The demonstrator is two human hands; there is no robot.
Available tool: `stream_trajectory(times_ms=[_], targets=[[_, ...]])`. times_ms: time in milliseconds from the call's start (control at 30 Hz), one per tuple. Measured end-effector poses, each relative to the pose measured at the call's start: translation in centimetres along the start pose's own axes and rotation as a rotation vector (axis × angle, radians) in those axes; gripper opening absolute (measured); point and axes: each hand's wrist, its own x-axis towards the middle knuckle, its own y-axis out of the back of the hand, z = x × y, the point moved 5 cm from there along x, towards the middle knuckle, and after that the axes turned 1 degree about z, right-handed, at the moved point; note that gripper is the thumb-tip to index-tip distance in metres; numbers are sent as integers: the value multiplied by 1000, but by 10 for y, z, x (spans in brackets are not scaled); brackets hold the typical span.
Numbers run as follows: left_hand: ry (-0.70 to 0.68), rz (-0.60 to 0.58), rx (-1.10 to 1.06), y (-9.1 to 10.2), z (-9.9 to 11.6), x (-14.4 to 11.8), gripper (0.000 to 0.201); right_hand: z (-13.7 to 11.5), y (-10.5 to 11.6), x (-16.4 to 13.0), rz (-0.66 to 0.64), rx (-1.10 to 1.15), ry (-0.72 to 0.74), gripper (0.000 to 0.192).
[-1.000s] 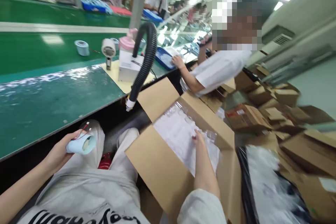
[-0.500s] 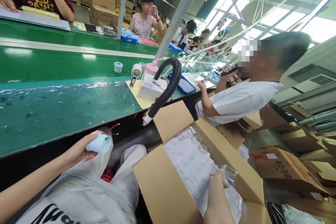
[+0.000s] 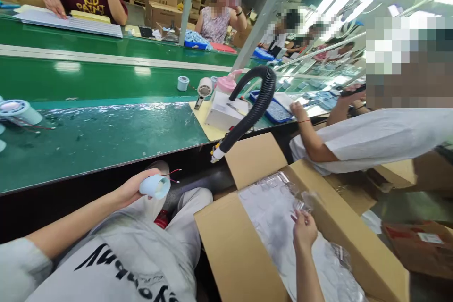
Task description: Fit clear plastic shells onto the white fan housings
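My left hand (image 3: 136, 186) is closed around a light blue plastic cylinder (image 3: 155, 186), its open end facing right. Thin wires (image 3: 175, 174) stick out beside that end. Over the open cardboard box (image 3: 230, 245), my right hand (image 3: 305, 230) has its fingers pinched at a clear plastic piece (image 3: 305, 202), whose exact shape is blurred. Inside the box lie clear plastic trays (image 3: 264, 198) with round hollows and a whitish sheet-like layer.
A flexible black hose (image 3: 260, 104) arches from a white box-shaped device (image 3: 224, 113) on the green bench (image 3: 116, 137). Light blue fan-like parts (image 3: 21, 112) sit at the bench's left. A co-worker in a white shirt (image 3: 371, 137) sits close on the right; others work across the bench.
My right hand has risen from the trays towards the far side of the box, with clear plastic at its fingertips. My left hand keeps the cylinder. The view has turned left.
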Motion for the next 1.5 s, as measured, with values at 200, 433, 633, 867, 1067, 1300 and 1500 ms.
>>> stream_trajectory(times_ms=[200, 433, 633, 867, 1067, 1300, 1500], targets=[[123, -144, 121, -8, -13, 15, 51, -134, -81, -123, -583, 161, 386, 39], [36, -303, 377, -6, -3, 10, 25, -248, -151, -205, -793, -203, 803, 56], [-476, -310, 779, 2, 27, -4, 23, -247, -172, -201, -1108, -198, 577, 60], [-595, -278, 869, 6, 25, 0, 31, -240, -173, -200, -1425, 178, 411, 52], [-636, -364, 891, -1, 24, 0, 38, -225, -177, -190, -1288, 253, 276, 36], [-266, -217, 662, 15, 12, 15, 38, -209, -161, -185, -935, -179, 345, 41], [-36, -292, 519, 10, -2, 25, 33, -229, -160, -204, -948, -181, 540, 49]])
